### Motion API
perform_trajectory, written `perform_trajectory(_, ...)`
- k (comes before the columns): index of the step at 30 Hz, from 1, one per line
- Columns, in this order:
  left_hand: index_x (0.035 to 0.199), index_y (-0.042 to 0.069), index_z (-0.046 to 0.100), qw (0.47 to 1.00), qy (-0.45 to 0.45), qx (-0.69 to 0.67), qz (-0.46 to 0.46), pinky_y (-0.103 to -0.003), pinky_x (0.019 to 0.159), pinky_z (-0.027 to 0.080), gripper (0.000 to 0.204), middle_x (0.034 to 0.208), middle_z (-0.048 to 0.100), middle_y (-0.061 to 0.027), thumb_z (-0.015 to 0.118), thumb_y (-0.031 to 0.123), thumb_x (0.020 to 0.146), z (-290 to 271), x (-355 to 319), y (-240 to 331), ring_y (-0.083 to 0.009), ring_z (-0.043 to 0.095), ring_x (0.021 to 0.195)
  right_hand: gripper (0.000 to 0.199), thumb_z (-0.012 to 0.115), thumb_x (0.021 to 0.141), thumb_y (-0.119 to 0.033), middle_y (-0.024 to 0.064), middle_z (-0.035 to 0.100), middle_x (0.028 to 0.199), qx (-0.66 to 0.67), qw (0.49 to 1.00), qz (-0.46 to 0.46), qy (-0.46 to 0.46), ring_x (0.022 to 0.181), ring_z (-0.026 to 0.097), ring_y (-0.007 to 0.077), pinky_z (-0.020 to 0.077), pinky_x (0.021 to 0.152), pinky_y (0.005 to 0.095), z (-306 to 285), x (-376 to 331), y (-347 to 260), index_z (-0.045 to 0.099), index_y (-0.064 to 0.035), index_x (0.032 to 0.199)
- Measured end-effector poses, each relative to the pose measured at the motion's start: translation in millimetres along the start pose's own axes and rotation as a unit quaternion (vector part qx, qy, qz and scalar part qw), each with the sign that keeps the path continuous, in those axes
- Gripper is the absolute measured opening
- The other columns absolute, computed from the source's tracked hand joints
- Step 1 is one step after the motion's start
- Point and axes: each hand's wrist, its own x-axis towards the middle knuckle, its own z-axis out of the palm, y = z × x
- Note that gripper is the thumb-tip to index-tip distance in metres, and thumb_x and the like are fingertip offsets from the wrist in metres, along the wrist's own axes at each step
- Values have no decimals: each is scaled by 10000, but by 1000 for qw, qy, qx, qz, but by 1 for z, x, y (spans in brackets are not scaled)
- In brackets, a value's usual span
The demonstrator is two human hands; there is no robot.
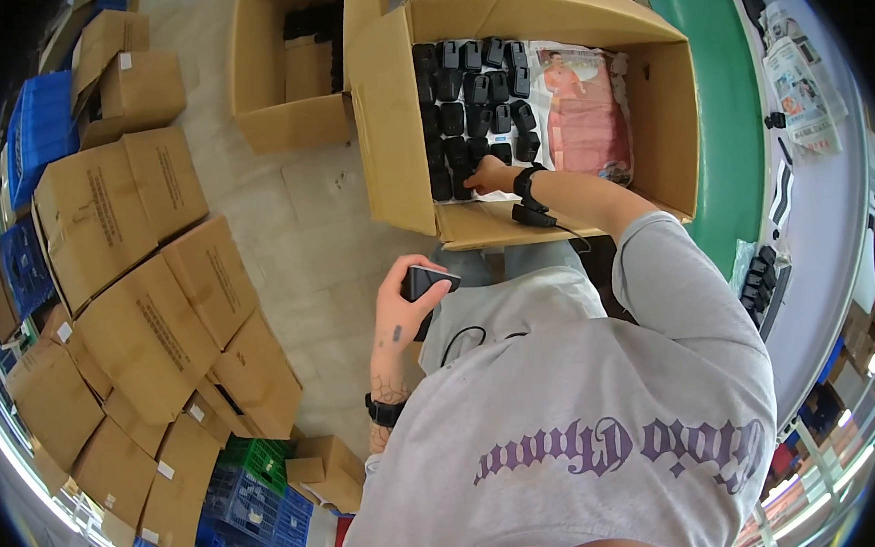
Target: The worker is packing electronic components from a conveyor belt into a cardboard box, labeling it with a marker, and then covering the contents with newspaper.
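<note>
At black pieces [478,90] with nearer right hand [493,176]; cannot tell closure. Spread leftward beyond grip, lengthwise away. Clasping dark block [420,283] in left hand [397,302].

Box [671,124] open above; left flap [388,126] juts out; black devices [478,89] crowd left half.

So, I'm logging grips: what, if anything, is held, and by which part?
The left hand holds a black device by its edges; whether the right hand grips anything cannot be told.
</note>
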Motion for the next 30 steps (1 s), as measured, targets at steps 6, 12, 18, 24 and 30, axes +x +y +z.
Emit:
perform_trajectory(6,1022,39,553,997,-33,67,32,-260,688,461,327,858,595,-27,721,211,800,12,39,-2,-102,554,774,405,617,826,-383,144,662,756,-242,958,-151,-43,684,644,233,518,670,346,-51,-95,-66,673,12,895)
perform_trajectory(12,1140,-40,512,993,-58,98,43,-281,708,477,436,918,617,-105,645,279,875,41,87,7,-135,598,772,552,744,700,-82,63,654,850,9,932,-358,-61,758,611,130,492,669,260,-34,-237,-116,524,2,1199)
perform_trajectory(18,1351,-22,329,997,-69,-24,16,-266,688,481,585,984,631,-144,551,318,930,34,71,16,-142,613,744,450,781,682,-133,110,666,847,77,980,-181,-22,739,626,172,505,660,293,-48,-149,-52,559,26,1040)
perform_trajectory(24,1334,-2,400,971,-10,-234,-42,-252,560,434,476,894,596,-101,436,274,948,-25,42,-2,-121,520,629,343,794,716,-157,104,636,812,213,973,81,-34,721,626,179,526,605,268,-32,-36,31,583,23,917)
perform_trajectory(30,1263,-57,452,954,82,-280,-70,-273,567,445,458,809,553,-84,426,252,926,-32,23,-12,-131,510,665,301,747,769,-197,153,642,796,123,988,72,55,633,638,246,530,558,330,4,-5,41,623,73,813)
